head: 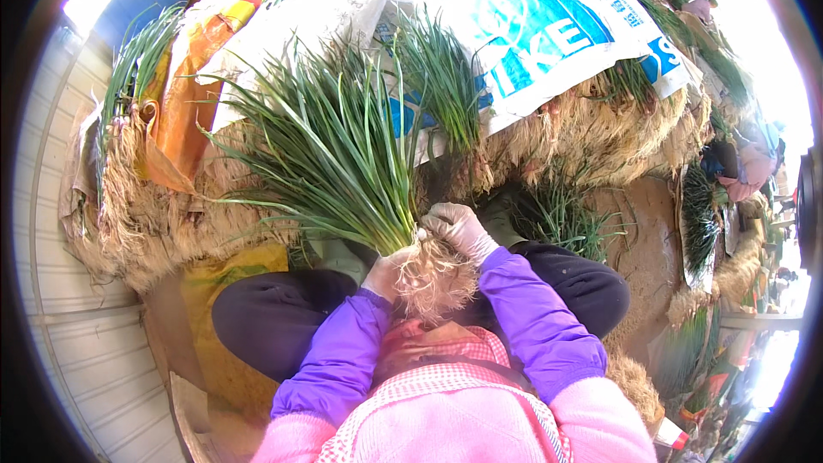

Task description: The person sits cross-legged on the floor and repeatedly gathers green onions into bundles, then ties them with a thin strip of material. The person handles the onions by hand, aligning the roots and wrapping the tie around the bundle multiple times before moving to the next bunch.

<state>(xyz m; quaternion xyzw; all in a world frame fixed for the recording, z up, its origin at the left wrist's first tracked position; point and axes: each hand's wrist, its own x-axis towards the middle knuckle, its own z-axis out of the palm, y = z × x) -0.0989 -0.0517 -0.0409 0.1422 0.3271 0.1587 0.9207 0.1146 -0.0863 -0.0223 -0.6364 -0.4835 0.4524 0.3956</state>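
Note:
A large bunch of green onions (347,148) fans out before me, its leaves pointing away and to the left. My left hand (388,275), in a pale thin glove, grips it around the lower stems. Pale tangled roots (437,280) hang from the bunch between my wrists, over my lap. The gloved right hand (461,231) is at the bulb end, its fingers curled and pinching beside a white bulb (422,234). Its fingertips are partly hidden. Behind the bunch, a smaller bundle of green onions (443,83) leans against the covered pile.
A long pile of onions with root ends facing me (578,128) lies ahead, under a white and blue woven sack (514,19) and an orange sack (186,103). Loose onions (562,218) lie by my right knee. Corrugated wall (83,257) stands left; another person (749,167) is at right.

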